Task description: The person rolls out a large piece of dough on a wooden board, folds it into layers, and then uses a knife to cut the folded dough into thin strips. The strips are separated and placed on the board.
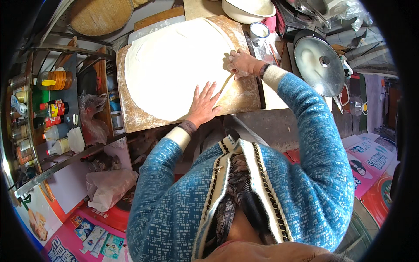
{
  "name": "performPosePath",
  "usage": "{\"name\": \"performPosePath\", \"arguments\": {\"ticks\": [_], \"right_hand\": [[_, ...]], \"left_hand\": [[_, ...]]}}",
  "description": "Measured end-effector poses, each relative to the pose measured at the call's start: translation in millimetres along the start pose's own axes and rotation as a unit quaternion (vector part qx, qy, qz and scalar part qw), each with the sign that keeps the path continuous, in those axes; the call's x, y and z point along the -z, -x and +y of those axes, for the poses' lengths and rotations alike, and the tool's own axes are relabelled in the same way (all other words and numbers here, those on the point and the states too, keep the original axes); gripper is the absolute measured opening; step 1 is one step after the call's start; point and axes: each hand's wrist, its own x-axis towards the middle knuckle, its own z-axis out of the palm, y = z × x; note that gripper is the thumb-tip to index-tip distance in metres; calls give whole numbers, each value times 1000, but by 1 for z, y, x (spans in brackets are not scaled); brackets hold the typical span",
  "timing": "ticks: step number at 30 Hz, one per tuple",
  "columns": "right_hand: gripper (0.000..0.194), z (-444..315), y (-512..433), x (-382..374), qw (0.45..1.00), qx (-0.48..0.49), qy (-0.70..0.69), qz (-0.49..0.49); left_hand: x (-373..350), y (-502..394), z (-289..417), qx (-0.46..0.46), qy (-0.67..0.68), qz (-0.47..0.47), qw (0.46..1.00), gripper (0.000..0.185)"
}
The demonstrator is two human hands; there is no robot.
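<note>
A large, thin round sheet of dough (pixel 173 65) covers most of a floured wooden board (pixel 140 119) in front of me. My left hand (pixel 204 104) rests flat at the near edge of the sheet with its fingers spread and nothing in its grasp. At the sheet's right edge, my right hand (pixel 242 64) has its fingers curled, with what looks like a pale piece of cloth or dough beneath them; which it is cannot be told. Strong light washes out the surface of the dough.
Right of the board are an enamel cup (pixel 259 30), a white basin (pixel 248 11) and a pan with a glass lid (pixel 319 65). A rack at left holds bottles (pixel 55 131) and a plastic bag (pixel 93 111). A round wooden lid (pixel 100 16) stands at the back left.
</note>
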Motion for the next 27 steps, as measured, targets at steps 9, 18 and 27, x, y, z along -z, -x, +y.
{"name": "performPosePath", "arguments": {"ticks": [9,18,27], "right_hand": [[24,-30,49,-39,966,-159,-110,171],[72,-112,-4,-75,916,-233,-191,265],[78,-28,-36,-71,858,-401,-38,320]], "left_hand": [[-10,-18,30,-63,45,40,996,69],[-9,-20,25,-102,32,-57,993,67],[10,-29,-28,-127,91,-26,987,76]]}}
